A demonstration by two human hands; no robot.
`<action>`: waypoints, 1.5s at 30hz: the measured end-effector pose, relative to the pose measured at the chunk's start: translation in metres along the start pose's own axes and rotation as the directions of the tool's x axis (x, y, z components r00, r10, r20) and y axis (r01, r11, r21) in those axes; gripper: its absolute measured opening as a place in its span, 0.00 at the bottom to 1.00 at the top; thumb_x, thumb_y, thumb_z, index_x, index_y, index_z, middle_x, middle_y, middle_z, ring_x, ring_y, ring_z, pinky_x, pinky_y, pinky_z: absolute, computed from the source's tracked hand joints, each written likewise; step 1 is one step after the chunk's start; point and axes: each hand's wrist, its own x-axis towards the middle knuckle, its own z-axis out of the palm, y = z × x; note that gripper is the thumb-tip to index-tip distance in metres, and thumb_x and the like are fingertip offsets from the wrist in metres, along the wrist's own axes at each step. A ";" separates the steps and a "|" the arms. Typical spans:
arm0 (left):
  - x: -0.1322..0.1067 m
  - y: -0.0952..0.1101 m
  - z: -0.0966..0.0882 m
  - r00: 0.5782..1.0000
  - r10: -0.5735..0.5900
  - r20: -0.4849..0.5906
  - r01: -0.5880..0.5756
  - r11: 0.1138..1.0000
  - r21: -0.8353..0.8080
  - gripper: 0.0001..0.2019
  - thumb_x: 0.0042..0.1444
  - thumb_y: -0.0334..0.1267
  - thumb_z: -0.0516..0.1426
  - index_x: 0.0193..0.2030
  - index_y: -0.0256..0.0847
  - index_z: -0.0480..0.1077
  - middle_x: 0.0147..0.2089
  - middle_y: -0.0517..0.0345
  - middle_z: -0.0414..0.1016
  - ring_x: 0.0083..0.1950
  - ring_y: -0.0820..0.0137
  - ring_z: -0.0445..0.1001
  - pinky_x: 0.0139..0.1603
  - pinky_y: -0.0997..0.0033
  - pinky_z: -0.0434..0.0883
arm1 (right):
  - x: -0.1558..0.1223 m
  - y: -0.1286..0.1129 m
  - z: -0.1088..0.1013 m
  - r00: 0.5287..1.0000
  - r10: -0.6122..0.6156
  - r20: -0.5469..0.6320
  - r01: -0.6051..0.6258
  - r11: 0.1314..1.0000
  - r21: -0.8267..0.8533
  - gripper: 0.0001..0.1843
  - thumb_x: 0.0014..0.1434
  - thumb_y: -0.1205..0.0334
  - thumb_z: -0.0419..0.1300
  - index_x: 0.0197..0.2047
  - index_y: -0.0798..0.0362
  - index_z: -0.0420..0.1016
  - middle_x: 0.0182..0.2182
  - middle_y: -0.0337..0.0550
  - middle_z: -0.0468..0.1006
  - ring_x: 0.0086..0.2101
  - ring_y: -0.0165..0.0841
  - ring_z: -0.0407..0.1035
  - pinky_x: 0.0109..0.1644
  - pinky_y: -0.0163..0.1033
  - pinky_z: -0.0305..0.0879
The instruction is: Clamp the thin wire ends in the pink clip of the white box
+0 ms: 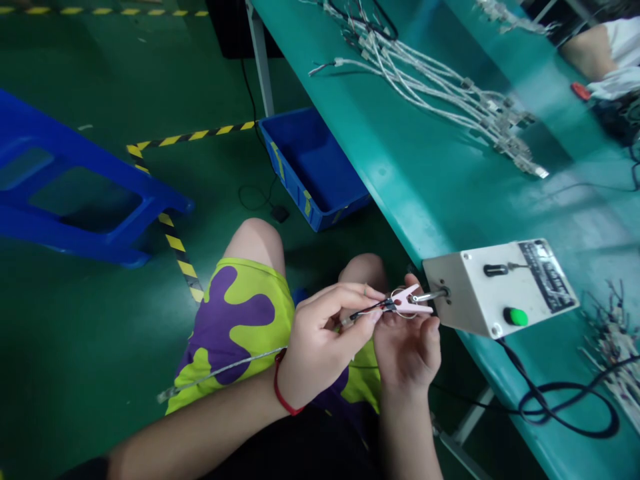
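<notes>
Here on the head view, the left hand (320, 337), a red string on its wrist, has thumb and fingers pinched together on the wire end of a white cable (235, 365). That cable trails back across the lap, over the green and purple shorts (245, 303). Right at the fingertips sits a pink clothes peg (406, 300), beside a metal rod (431, 295) jutting out of the white box (507, 283). And the right hand (407, 350)? Palm up, fingers loosely spread, just under the peg; whether it touches it, I can't tell. The box, with its green button (519, 317), stands at the edge of the green table (425, 173); farther up lies a bundle of cables (425, 87).
</notes>
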 end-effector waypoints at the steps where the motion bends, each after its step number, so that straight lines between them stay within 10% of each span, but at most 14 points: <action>1: 0.000 0.000 -0.001 1.000 -0.003 -0.002 0.003 1.000 0.027 0.04 0.64 0.29 0.64 0.42 0.43 0.77 0.48 0.52 0.80 0.24 0.76 0.70 0.23 0.72 0.69 | -0.002 0.003 -0.002 1.000 0.009 0.002 -0.009 1.000 0.024 0.27 0.59 0.41 0.69 0.58 0.44 0.81 0.39 0.42 0.81 0.34 0.35 0.71 0.38 0.40 0.67; 6: 0.001 0.002 -0.003 0.999 0.038 -0.031 -0.034 0.991 0.131 0.05 0.62 0.28 0.65 0.39 0.43 0.78 0.44 0.53 0.77 0.36 0.67 0.77 0.31 0.69 0.73 | -0.013 0.024 -0.012 0.991 0.111 0.069 -0.115 0.992 0.056 0.12 0.64 0.49 0.65 0.47 0.44 0.84 0.35 0.40 0.80 0.33 0.34 0.71 0.42 0.42 0.70; 15: -0.002 0.005 -0.006 0.998 0.042 -0.051 -0.034 0.988 0.148 0.04 0.62 0.29 0.66 0.38 0.43 0.80 0.45 0.52 0.79 0.35 0.67 0.77 0.30 0.67 0.73 | -0.022 0.039 -0.019 0.982 0.179 0.067 -0.179 0.984 -0.005 0.14 0.62 0.51 0.66 0.48 0.47 0.85 0.39 0.45 0.83 0.39 0.39 0.75 0.47 0.45 0.72; 29: -0.022 0.017 -0.012 0.997 0.075 -0.012 -0.073 0.990 0.123 0.07 0.59 0.27 0.66 0.39 0.43 0.77 0.43 0.54 0.78 0.34 0.68 0.77 0.31 0.69 0.74 | -0.057 0.001 0.028 0.989 -0.148 0.012 0.146 0.953 -0.266 0.05 0.61 0.63 0.71 0.42 0.45 0.87 0.35 0.40 0.83 0.35 0.31 0.76 0.41 0.34 0.73; 45: -0.040 0.028 -0.012 0.989 0.113 0.094 -0.117 0.992 0.045 0.12 0.61 0.24 0.66 0.46 0.46 0.82 0.42 0.56 0.82 0.36 0.71 0.80 0.30 0.75 0.73 | -0.068 -0.014 0.035 0.986 -0.154 0.061 0.163 0.964 -0.209 0.01 0.62 0.64 0.71 0.37 0.48 0.85 0.31 0.38 0.78 0.32 0.28 0.72 0.37 0.31 0.71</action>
